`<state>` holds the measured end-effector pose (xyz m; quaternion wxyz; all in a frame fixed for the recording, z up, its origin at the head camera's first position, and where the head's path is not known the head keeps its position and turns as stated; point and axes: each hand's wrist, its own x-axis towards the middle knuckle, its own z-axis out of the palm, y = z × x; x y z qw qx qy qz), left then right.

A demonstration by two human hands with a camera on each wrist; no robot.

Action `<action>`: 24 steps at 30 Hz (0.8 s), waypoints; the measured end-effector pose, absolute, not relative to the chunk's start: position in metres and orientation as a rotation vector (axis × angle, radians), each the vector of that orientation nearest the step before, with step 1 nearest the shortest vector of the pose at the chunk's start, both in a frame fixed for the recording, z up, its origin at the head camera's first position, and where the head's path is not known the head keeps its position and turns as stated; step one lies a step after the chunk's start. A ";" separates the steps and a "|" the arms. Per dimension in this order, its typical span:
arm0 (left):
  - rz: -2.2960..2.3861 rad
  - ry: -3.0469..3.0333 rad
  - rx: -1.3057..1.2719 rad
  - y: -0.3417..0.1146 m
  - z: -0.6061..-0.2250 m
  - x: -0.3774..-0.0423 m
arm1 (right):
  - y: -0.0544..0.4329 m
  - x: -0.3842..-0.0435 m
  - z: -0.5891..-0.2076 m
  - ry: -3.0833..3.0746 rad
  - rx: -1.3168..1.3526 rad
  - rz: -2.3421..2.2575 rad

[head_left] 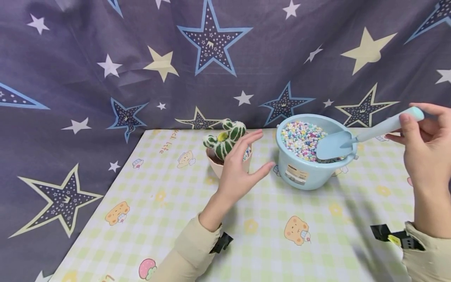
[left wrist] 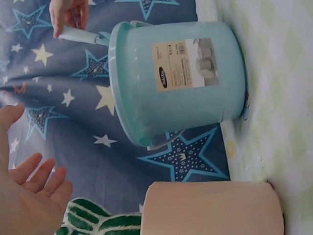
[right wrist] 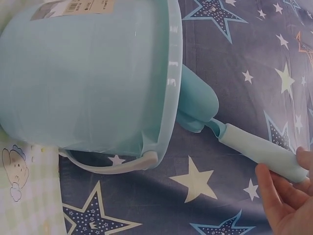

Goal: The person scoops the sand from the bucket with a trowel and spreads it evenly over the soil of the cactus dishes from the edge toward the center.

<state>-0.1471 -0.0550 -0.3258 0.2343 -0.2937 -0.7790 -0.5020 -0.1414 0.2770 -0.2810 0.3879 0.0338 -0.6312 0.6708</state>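
My right hand (head_left: pixel 428 145) grips the pale handle of a light blue toy shovel (head_left: pixel 336 145) near its end. The shovel's blade dips over the right rim of a blue bucket (head_left: pixel 303 176), which holds many small multicoloured beads (head_left: pixel 301 137). My left hand (head_left: pixel 237 168) is held in front of a pink pot (head_left: pixel 215 167) with its fingers spread and nothing in them. A green cactus with white fuzzy ridges (head_left: pixel 222 149) stands in that pot, and a few beads show behind the fingers. The left wrist view shows the left palm (left wrist: pixel 29 196) beside the cactus.
A checked tablecloth (head_left: pixel 267 250) with cartoon prints covers the table. Behind it hangs a dark curtain (head_left: pixel 134 35) with stars. The bucket's white carrying handle (right wrist: pixel 117 168) hangs down at its side. Dark wrist straps (head_left: pixel 222 243) sit at both cuffs.
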 end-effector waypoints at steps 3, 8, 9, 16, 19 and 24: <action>-1.383 -2.161 -0.802 -0.051 -0.329 -0.149 | 0.278 -0.141 -0.281 -1.620 0.067 1.695; -1.351 -2.174 -0.808 -0.044 -0.335 -0.153 | 0.279 -0.141 -0.281 -1.731 -0.029 1.567; -1.346 -2.182 -0.803 -0.043 -0.336 -0.154 | 0.280 -0.141 -0.281 -1.739 -0.041 1.555; -1.377 -2.278 -0.760 -0.030 -0.344 -0.160 | 0.280 -0.140 -0.280 -1.840 -0.099 1.414; -1.393 -2.296 -0.753 -0.024 -0.350 -0.165 | 0.279 -0.141 -0.279 -1.858 -0.098 1.383; -1.394 -2.338 -0.731 -0.014 -0.357 -0.172 | 0.278 -0.141 -0.278 -1.841 -0.095 1.404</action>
